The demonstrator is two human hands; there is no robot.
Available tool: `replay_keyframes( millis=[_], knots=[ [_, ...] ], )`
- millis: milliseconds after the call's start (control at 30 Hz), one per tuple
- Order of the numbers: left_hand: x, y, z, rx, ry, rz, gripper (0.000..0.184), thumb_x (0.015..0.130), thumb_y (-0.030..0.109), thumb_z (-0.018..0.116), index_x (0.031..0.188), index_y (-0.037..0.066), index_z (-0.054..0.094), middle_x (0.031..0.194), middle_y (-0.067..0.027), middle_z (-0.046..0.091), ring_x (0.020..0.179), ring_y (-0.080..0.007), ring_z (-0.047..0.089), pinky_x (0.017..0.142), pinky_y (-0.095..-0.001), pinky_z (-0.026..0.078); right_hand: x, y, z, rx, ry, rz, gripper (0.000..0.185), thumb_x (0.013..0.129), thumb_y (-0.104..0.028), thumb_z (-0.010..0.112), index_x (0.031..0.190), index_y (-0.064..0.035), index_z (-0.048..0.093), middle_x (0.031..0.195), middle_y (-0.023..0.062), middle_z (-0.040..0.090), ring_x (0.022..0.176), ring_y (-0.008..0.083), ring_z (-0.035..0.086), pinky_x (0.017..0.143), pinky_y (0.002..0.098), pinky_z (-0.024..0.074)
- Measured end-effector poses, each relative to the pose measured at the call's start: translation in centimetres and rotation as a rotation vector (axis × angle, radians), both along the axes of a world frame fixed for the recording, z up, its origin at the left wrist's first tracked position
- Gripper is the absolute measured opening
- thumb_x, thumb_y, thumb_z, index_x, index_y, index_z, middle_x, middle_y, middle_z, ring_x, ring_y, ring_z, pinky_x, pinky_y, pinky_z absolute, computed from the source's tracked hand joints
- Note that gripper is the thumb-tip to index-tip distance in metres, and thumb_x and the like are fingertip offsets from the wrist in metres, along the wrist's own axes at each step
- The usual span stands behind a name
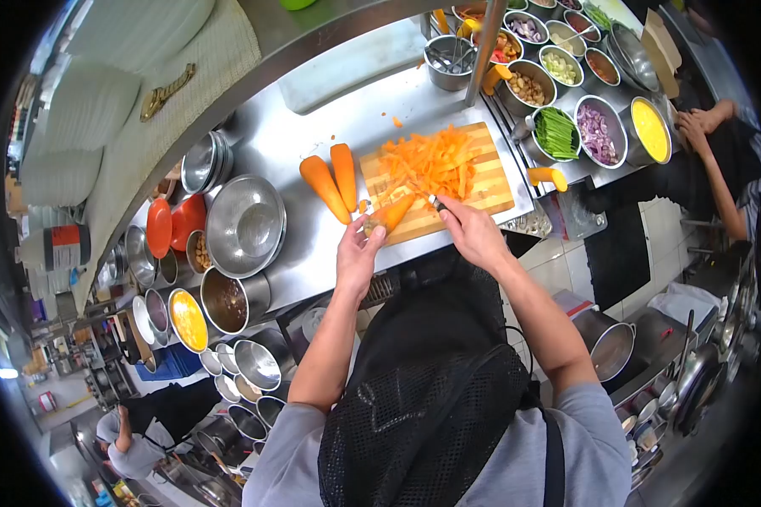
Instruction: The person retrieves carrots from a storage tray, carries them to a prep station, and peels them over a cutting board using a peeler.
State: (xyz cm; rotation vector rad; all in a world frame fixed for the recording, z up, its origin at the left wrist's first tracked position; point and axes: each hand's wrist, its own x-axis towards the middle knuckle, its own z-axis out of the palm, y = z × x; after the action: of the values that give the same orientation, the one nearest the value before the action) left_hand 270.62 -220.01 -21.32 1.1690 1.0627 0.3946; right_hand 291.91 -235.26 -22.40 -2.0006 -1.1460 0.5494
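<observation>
My left hand (359,260) is closed on the thick end of a carrot (395,211), which lies slanted over the near-left part of a striped wooden cutting board (495,193). Just right of the carrot, my right hand (475,235) grips a small peeler (435,203); most of it is hidden by the fingers. A loose heap of orange carrot peelings (435,160) covers the upper middle of the board. Left of the board, two smooth orange carrots (323,186) lie side by side on the steel counter (309,253). A few peel scraps are scattered on the metal.
Steel bowls (247,224) and pots crowd the left. At upper right stand several containers, including chopped red onion (596,135), cut greens (556,133) and yellow liquid (649,131). A white slab (338,72) lies behind the board. Another person's hands (698,127) are at far right.
</observation>
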Motion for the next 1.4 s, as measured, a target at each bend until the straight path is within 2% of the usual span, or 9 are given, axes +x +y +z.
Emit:
replay_keyframes(
  millis=[200,233,367,567,767,800,967,1300,1400],
  knots=[
    [-0.5,-0.3,-0.7,-0.06,0.053,0.008,0.065,0.109,0.021,0.072,0.157,-0.012,0.042,0.131,-0.0208,0.07,0.119,-0.0248,0.071,0.108,-0.0373,0.055,-3.6,0.1,2.0,0.1,0.281,0.046,0.044,0.111,-0.03,0.06,0.146,-0.0039,0.065,0.12,0.0283,0.075,0.112,0.0457,0.072,0.099,0.0487,0.0572],
    [-0.4,-0.2,-1.0,-0.035,0.034,0.02,0.066,0.107,0.02,0.074,0.157,-0.011,0.043,0.132,-0.0211,0.07,0.119,-0.0237,0.071,0.108,-0.0367,0.055,-4.8,0.3,0.5,0.225,0.137,0.082,0.044,0.11,-0.031,0.06,0.149,-0.0102,0.064,0.112,0.0263,0.076,0.103,0.0464,0.074,0.092,0.0519,0.0589],
    [-0.7,-0.1,-1.9,0.055,0.037,-0.013,0.064,0.106,0.018,0.075,0.156,-0.009,0.045,0.138,-0.0232,0.068,0.12,-0.0234,0.071,0.106,-0.0364,0.055,-1.4,-0.1,-2.6,-0.144,-0.205,0.015,0.039,0.108,-0.031,0.062,0.146,-0.0206,0.066,0.093,0.02,0.072,0.086,0.0448,0.074,0.077,0.0565,0.0607],
    [-0.3,-0.5,-0.2,0.046,0.049,-0.016,0.06,0.108,0.015,0.071,0.155,-0.009,0.042,0.149,-0.0259,0.057,0.124,-0.0268,0.069,0.107,-0.0377,0.059,0.9,-0.3,0.6,-0.07,-0.048,-0.068,0.039,0.111,-0.032,0.059,0.142,-0.0107,0.069,0.112,0.0245,0.077,0.102,0.0462,0.074,0.089,0.0542,0.0598],
    [-0.3,-0.2,-0.4,0.01,0.01,-0.007,0.061,0.109,0.013,0.069,0.156,-0.011,0.039,0.137,-0.0232,0.066,0.123,-0.0284,0.07,0.107,-0.0377,0.06,-5.3,1.1,1.2,0.249,0.177,0.001,0.041,0.111,-0.031,0.058,0.143,-0.0069,0.067,0.112,0.0265,0.076,0.103,0.0471,0.074,0.091,0.0529,0.0583],
    [-0.5,-0.3,-0.8,0.007,0.013,-0.01,0.061,0.109,0.013,0.069,0.156,-0.011,0.039,0.137,-0.0232,0.066,0.123,-0.0284,0.07,0.107,-0.0377,0.06,-5.5,0.9,1.3,0.039,0.108,0.169,0.04,0.11,-0.03,0.06,0.145,-0.0112,0.067,0.106,0.0251,0.076,0.097,0.0455,0.075,0.087,0.0543,0.0599],
    [-0.9,0.1,-0.8,0.065,0.058,-0.049,0.061,0.109,0.012,0.07,0.154,-0.014,0.039,0.135,-0.0228,0.067,0.124,-0.0268,0.069,0.106,-0.0386,0.06,0.8,-0.3,-1.2,-0.195,-0.215,0.03,0.039,0.109,-0.032,0.06,0.146,-0.0197,0.066,0.098,0.0225,0.075,0.092,0.0449,0.075,0.08,0.0566,0.062],
    [-0.6,-0.1,-0.2,0.012,-0.002,0.013,0.059,0.109,0.012,0.069,0.154,-0.012,0.041,0.134,-0.0228,0.067,0.123,-0.0262,0.069,0.11,-0.0393,0.057,-3.6,1.2,3.8,0.037,0.339,-0.026,0.044,0.111,-0.03,0.059,0.146,-0.0038,0.065,0.121,0.0287,0.075,0.113,0.0462,0.073,0.098,0.0512,0.0574],
    [-0.5,-0.2,-1.2,0.059,0.031,0.019,0.06,0.106,0.011,0.072,0.155,-0.007,0.043,0.136,-0.0208,0.067,0.116,-0.0218,0.071,0.102,-0.0348,0.057,-5.3,0.5,-0.7,-0.081,-0.009,0.112,0.042,0.109,-0.03,0.061,0.15,-0.0183,0.065,0.108,0.0268,0.077,0.099,0.0445,0.076,0.086,0.0566,0.0616]
  ],
)
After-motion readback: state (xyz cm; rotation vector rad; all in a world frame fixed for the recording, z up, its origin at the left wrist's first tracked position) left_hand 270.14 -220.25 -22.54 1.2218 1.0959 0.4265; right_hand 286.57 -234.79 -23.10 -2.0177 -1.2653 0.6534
